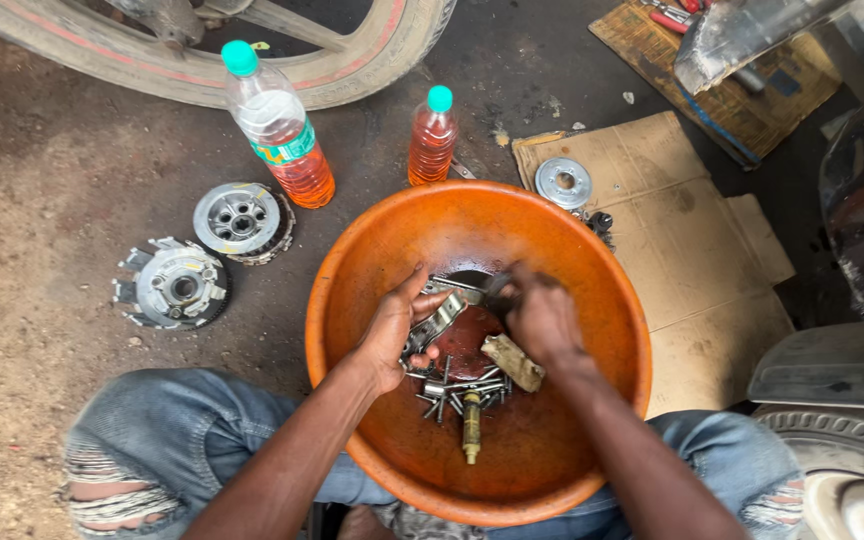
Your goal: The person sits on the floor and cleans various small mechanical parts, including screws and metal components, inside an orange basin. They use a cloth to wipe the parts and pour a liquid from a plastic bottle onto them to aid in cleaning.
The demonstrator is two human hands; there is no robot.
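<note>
**Both hands working over small engine parts in an orange basin**

The person is squatting over a wide orange plastic basin (352, 290), knees on either side so it is sitting within easy reach of both arms. A shallow pool of reddish liquid is lying at the bottom, and loose bolts and pins (460, 392) are gathering there at the lowest point, with a brass-coloured fitting (471, 430) lying just below them.

The left hand (392, 330) is curling its fingers around a curved metal part (434, 322), holding it low over the liquid, seemingly so drips are falling back into the basin. The right hand (544, 318) is blurred; its fingers are bunching closed, apparently on a small dark piece, though I cannot tell what. A pale, grimy rag or block (512, 362) is resting just under that hand.

Two clutch assemblies (177, 285) (240, 220) are lying on the dirt floor left of the basin, apart from the wet work. Two plastic bottles of orange-red liquid (282, 130) (432, 140) are standing upright just beyond the rim, near at hand. A round metal plate (563, 183) is lying on flattened cardboard (692, 250), keeping it off the ground.
</note>
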